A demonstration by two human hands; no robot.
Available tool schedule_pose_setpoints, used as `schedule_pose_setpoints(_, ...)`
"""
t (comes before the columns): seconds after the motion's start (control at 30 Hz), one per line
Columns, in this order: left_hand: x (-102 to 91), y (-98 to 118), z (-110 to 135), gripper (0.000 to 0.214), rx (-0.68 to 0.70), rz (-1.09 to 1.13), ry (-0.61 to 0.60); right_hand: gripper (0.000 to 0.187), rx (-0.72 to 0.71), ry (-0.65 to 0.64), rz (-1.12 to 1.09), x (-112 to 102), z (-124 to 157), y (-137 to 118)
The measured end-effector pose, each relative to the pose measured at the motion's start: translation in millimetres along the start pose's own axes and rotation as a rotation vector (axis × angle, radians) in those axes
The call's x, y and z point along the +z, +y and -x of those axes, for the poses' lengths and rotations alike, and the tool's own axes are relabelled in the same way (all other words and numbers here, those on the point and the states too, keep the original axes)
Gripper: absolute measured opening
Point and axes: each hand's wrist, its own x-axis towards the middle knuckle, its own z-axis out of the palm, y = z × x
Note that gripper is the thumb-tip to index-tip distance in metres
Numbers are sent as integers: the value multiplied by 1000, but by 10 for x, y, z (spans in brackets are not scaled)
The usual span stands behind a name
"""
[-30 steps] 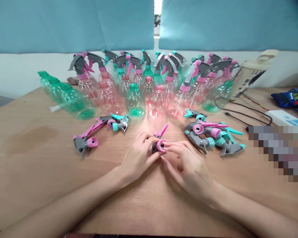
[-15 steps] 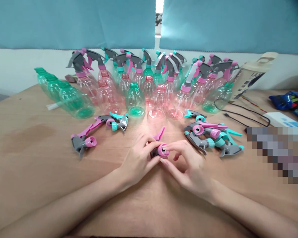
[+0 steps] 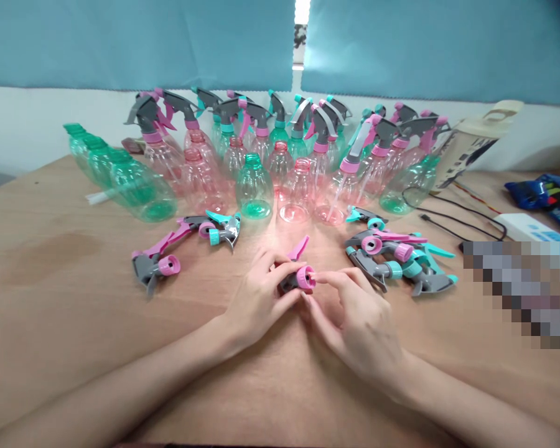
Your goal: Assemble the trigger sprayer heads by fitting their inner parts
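Note:
A grey trigger spray head [image 3: 305, 278] with a pink collar and pink trigger is between my hands above the table. My left hand [image 3: 261, 294] is closed around its grey body, so part of it is hidden. The collar's open end faces right. My right hand [image 3: 361, 314] has its index fingertip at the collar's mouth and its thumb at the lower edge. Loose pink spray heads [image 3: 156, 264] and a teal spray head [image 3: 224, 233] lie on the left. More loose spray heads [image 3: 401, 252], pink and teal, are heaped on the right.
Several green bottles [image 3: 254, 190] and pink bottles [image 3: 296, 199] stand along the back, many with spray heads fitted. At the right are a cream shaker cup [image 3: 471, 146], a black cable [image 3: 471, 218], a white box [image 3: 527, 227] and a blue packet [image 3: 541, 193].
My right index finger has straightened and shifted slightly, its tip now at the right side of the collar's mouth. The spray head has turned a little in my left hand.

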Motion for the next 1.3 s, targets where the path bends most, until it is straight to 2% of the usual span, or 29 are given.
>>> schedule_pose_setpoints(0.07,2,1,-3,22,-11,-8,10,22,94,-33,-97,7,14,-1)
schedule_pose_setpoints(0.2,-4,-3,-6,21,-31,-8,34,22,328,-148,-469,3,-9,20)
schedule_pose_setpoints(0.3,-9,-6,-1,19,-10,25,6,20,392,-163,-590,-14,-49,47)
schedule_pose_setpoints(0.37,-13,-9,4,17,3,48,-13,14,326,-149,-554,-18,-68,73)
schedule_pose_setpoints(0.43,-17,-12,6,19,5,62,-20,11,191,-130,-476,-14,-77,104)
schedule_pose_setpoints(0.5,-20,-13,5,21,1,65,-18,14,52,-117,-402,-4,-80,134)
schedule_pose_setpoints(0.57,-21,-7,0,21,-6,61,-14,18,-25,-93,-317,6,-77,151)
schedule_pose_setpoints(0.67,-19,7,-10,20,-19,56,-21,20,-19,-24,-163,13,-60,130)
schedule_pose_setpoints(0.73,-16,14,-12,20,-27,45,-15,19,6,-7,-135,10,-46,94)
schedule_pose_setpoints(0.9,-26,10,-3,18,-22,41,15,23,205,-52,-396,3,-27,29)
schedule_pose_setpoints(0.97,-32,8,0,16,-6,55,15,26,238,-64,-510,1,-28,29)
schedule_pose_setpoints(1.1,-27,14,0,15,74,75,-30,21,168,-73,-522,-15,-46,58)
schedule_pose_setpoints(1.2,-14,19,-6,17,129,75,-74,17,62,-39,-395,-31,-65,77)
schedule_pose_setpoints(1.3,-8,19,-10,17,90,62,-67,15,-24,-19,-244,-35,-64,67)
